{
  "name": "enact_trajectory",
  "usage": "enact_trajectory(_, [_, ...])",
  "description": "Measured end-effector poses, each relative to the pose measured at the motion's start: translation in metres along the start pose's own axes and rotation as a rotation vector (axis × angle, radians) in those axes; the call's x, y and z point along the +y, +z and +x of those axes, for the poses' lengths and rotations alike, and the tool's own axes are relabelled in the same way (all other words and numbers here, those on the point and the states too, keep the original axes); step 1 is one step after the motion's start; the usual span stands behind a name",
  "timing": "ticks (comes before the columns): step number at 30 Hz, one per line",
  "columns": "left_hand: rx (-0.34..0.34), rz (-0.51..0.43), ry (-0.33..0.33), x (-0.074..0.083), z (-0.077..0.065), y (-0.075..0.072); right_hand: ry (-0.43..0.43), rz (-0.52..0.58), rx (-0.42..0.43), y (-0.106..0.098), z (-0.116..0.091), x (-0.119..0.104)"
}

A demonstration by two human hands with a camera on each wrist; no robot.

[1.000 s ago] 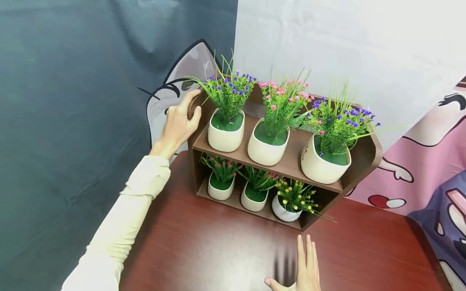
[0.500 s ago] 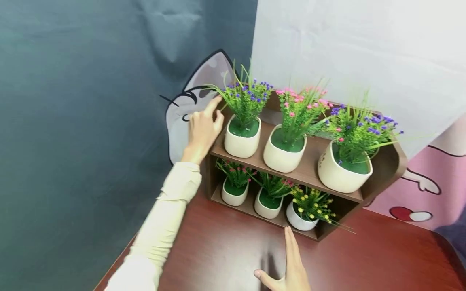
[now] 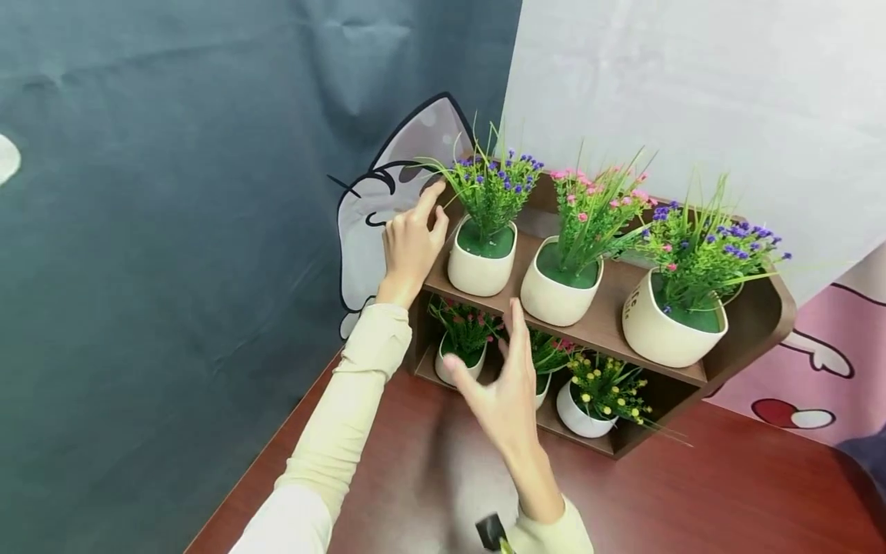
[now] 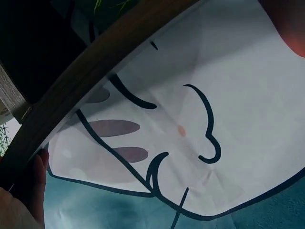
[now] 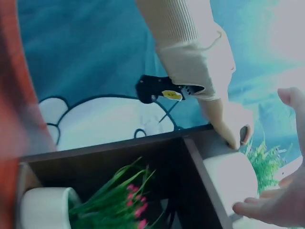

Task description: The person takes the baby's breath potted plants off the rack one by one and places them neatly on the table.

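Observation:
A brown two-tier shelf [image 3: 607, 312] holds several artificial plants in pale pots. My left hand [image 3: 411, 245] grips its left side panel [image 4: 71, 95], thumb and fingers on opposite faces near the top corner. On the upper tier, the left pot [image 3: 481, 267] with purple flowers stands right beside that hand. A pink-flowered pot [image 3: 557, 296] is in the middle, and a purple-flowered pot [image 3: 671, 327] at the right. My right hand [image 3: 511, 396], holding nothing, is raised before the shelf with fingers and thumb spread; it partly hides the lower middle pot [image 3: 542, 392].
Under the shelf is a reddish-brown table [image 3: 754, 469], its left edge beside a dark blue-grey curtain [image 3: 173, 231]. A white cloth [image 3: 692, 92] hangs behind, and a pink cartoon-print cloth [image 3: 796, 369] at the right. The lower tier also holds a yellow-flowered pot [image 3: 587, 415].
My right hand has risen from over the table, up and leftward to the shelf's front. The left hand stays on the side panel. The head view has shifted, so the shelf appears further right.

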State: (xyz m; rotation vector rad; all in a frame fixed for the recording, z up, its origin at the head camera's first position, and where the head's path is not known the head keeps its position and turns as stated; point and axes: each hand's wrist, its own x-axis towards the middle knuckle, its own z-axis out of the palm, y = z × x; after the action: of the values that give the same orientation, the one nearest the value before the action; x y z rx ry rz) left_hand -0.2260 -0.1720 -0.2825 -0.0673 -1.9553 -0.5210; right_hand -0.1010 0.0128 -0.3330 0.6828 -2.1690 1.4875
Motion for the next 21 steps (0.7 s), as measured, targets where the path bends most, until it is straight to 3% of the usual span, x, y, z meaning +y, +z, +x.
enact_trajectory(4, [0.001,-0.002,0.002,0.000,0.000,-0.001,0.006,-0.045,0.092,0.019,0.030,-0.003])
enact_trajectory(9, [0.005,-0.003,0.011,-0.001,-0.005,-0.001,-0.006,-0.063,0.144,0.036,0.055,0.009])
enact_trajectory(17, [0.004,-0.002,0.002,-0.001,-0.006,-0.002,0.196,-0.105,0.190,0.055,0.087,0.015])
enact_trajectory(21, [0.019,-0.004,0.015,0.000,-0.003,0.000,0.242,-0.155,0.248,0.063,0.093,0.017])
